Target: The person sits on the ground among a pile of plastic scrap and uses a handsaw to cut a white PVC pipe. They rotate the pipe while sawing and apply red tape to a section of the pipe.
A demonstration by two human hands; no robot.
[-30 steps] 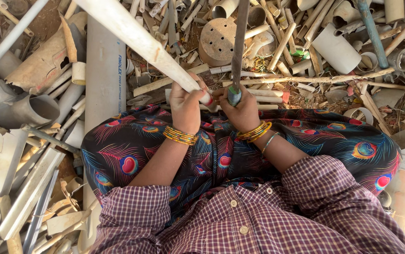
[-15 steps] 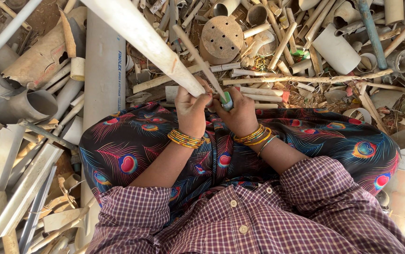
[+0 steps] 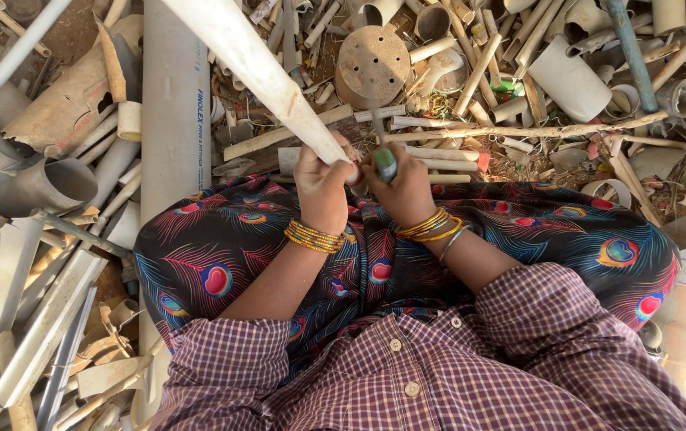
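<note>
Hands first: your left hand (image 3: 323, 182) is wrapped tight around the near end of a long off-white plastic pipe (image 3: 259, 70), fingers curled shut on it, and that pipe rises from your fist up and away to the far left, out past the top edge of the view. Your right hand (image 3: 407, 187) sits just beside the left, knuckles nearly touching, and it is clenched around the green handle of a thin tool (image 3: 383, 156); the blade end points up from the fist and is too blurred to make out. Both fists rest over your lap, above the dark peacock-feather cloth (image 3: 239, 255) that covers your knees. You wear stacks of gold and orange bangles (image 3: 313, 237) on the left wrist and a similar set on the right, and checked maroon sleeves (image 3: 223, 363) end at your elbows.

Beyond your hands lies a scrap heap. A round brown perforated disc (image 3: 373, 57) sits just past the tool. A wide grey pipe (image 3: 174, 104) runs near to far at your left side. A short white pipe offcut (image 3: 570, 78) lies at the far right, near a blue pipe (image 3: 628, 49). A thin stick (image 3: 518, 130) lies crosswise just beyond your right hand.
</note>
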